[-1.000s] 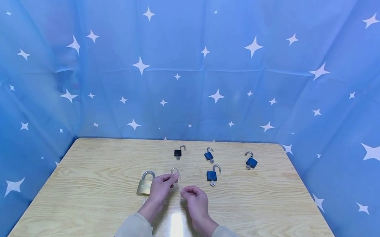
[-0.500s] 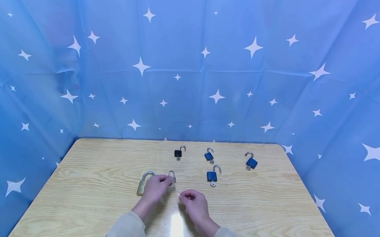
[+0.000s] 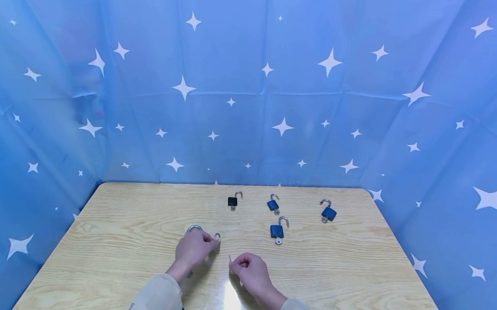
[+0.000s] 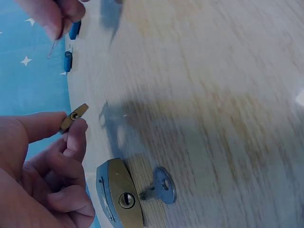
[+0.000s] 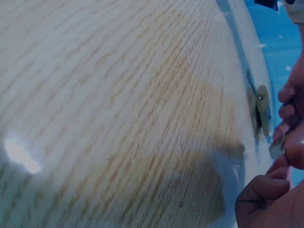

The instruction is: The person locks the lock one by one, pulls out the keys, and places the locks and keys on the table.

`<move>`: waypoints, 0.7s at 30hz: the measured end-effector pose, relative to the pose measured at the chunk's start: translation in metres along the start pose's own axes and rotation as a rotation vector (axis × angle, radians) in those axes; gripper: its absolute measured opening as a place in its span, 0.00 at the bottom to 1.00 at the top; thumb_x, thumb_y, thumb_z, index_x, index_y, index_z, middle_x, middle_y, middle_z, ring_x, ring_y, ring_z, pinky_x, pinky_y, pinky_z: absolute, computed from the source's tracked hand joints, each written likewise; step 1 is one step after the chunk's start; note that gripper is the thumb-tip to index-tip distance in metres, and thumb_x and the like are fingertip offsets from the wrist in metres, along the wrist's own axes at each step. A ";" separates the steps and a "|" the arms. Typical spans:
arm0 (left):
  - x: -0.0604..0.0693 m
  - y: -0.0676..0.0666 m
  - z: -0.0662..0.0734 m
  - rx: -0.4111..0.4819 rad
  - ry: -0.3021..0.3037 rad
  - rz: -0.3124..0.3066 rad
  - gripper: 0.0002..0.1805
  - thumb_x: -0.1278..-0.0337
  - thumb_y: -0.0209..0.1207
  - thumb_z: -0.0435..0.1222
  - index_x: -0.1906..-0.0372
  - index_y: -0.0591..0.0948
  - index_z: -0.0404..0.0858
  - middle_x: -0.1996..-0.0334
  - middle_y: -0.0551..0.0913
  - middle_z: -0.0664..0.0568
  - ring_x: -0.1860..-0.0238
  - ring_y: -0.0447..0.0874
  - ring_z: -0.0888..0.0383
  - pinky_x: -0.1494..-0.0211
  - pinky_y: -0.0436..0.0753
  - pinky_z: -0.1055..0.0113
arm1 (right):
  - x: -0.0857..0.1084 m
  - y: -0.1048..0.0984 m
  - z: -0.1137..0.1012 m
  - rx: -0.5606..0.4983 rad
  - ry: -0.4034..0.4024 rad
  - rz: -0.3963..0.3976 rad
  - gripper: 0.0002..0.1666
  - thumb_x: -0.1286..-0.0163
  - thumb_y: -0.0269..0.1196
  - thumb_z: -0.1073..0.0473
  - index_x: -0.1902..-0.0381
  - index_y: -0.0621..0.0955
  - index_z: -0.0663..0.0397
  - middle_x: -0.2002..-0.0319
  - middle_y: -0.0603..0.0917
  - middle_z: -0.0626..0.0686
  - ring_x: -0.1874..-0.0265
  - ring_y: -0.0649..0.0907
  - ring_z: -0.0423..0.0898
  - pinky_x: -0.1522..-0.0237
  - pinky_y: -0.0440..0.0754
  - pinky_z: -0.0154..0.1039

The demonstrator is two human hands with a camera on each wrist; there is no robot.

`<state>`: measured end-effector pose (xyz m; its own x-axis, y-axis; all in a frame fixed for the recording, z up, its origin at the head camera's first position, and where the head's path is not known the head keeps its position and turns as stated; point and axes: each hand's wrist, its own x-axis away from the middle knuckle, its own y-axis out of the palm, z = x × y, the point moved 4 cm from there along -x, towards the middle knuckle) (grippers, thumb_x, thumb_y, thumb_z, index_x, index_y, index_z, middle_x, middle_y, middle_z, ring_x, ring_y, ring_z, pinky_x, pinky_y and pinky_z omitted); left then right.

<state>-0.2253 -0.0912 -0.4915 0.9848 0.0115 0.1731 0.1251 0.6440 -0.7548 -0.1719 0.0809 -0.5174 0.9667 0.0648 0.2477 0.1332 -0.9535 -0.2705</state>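
My left hand (image 3: 194,249) pinches a small brass padlock (image 4: 73,117) between thumb and finger, its keyhole facing the left wrist camera. The steel shackle (image 3: 217,237) of this padlock shows past the fingertips in the head view. To the right, my right hand (image 3: 251,273) pinches a slim key (image 3: 230,258) by its end, the tip pointing away from me. The key and padlock are apart. A large brass padlock (image 4: 119,194) lies on the table beneath my left hand, mostly covered in the head view. Beside its keyhole lies a round-headed key (image 4: 164,186).
Toward the back of the wooden table (image 3: 113,241) lie a black padlock (image 3: 232,201) and blue padlocks (image 3: 273,205), (image 3: 277,231), (image 3: 329,213), shackles open, keys in them. A blue starry curtain (image 3: 251,103) hangs behind the table's far edge.
My left hand has moved left and toward me with the small padlock, now over the large padlock. My right hand has shifted slightly down and left with the key, widening the gap between them.
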 end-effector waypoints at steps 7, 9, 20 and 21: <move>0.000 0.006 0.002 -0.107 0.001 0.040 0.12 0.46 0.64 0.48 0.78 0.86 0.47 0.84 0.79 0.59 0.79 0.73 0.60 0.77 0.67 0.66 | -0.001 -0.001 0.000 -0.012 -0.009 0.000 0.07 0.39 0.65 0.59 0.72 0.80 0.57 0.80 0.72 0.43 0.82 0.70 0.39 0.81 0.67 0.28; -0.001 0.008 0.003 -0.139 0.014 0.066 0.12 0.47 0.65 0.48 0.80 0.85 0.48 0.84 0.79 0.59 0.79 0.72 0.60 0.77 0.66 0.66 | 0.000 -0.001 -0.001 -0.001 -0.008 0.008 0.07 0.40 0.66 0.59 0.73 0.81 0.57 0.81 0.73 0.43 0.82 0.71 0.39 0.82 0.67 0.29; -0.003 0.013 0.007 -0.356 0.040 0.139 0.22 0.47 0.64 0.49 0.89 0.72 0.48 0.82 0.76 0.53 0.77 0.77 0.53 0.77 0.73 0.59 | 0.000 -0.001 0.000 0.054 0.002 0.033 0.07 0.43 0.66 0.60 0.76 0.82 0.57 0.80 0.79 0.46 0.82 0.72 0.40 0.81 0.67 0.30; -0.003 0.013 0.007 -0.368 0.041 0.139 0.22 0.47 0.64 0.49 0.89 0.72 0.48 0.82 0.78 0.52 0.76 0.77 0.53 0.76 0.74 0.58 | 0.000 -0.001 0.001 0.057 0.003 0.034 0.07 0.43 0.66 0.60 0.76 0.82 0.56 0.80 0.79 0.46 0.82 0.72 0.39 0.81 0.67 0.30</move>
<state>-0.2275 -0.0774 -0.4972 0.9985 0.0440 0.0338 0.0179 0.3213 -0.9468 -0.1715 0.0817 -0.5180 0.9703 0.0322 0.2399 0.1130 -0.9367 -0.3313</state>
